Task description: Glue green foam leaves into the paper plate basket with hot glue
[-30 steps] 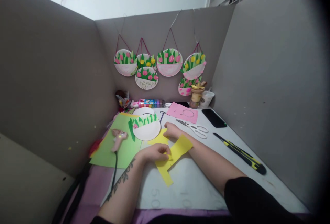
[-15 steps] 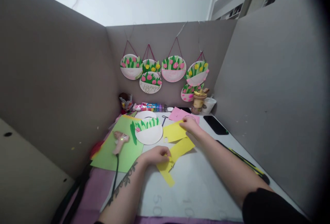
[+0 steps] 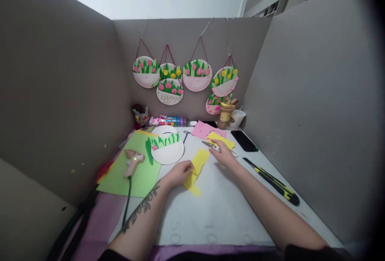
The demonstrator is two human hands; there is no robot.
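Observation:
My left hand (image 3: 182,171) is closed on a yellow paper piece (image 3: 201,160) over the white table mat (image 3: 219,213). To the right, my right hand (image 3: 221,152) has its fingers at the scissors (image 3: 210,145), whose blades point left and whose white handle shows beyond the hand. Under and behind the scissors lies another yellow sheet (image 3: 224,139), partly over pink paper (image 3: 207,129). A white half-plate pocket with green paper leaves and one pink tulip (image 3: 167,152) rests left of the pink sheet.
A glue gun (image 3: 132,162) lies on green paper (image 3: 144,185) at the left. The right side holds a black phone (image 3: 244,141) and a yellow-black cutter knife (image 3: 275,184). Cups (image 3: 237,118) stand at the back, below hanging flower plates (image 3: 197,77).
The larger yellow sheet has moved back onto the pink paper, and my right hand has left it and is now at the scissors. My left hand keeps its yellow piece.

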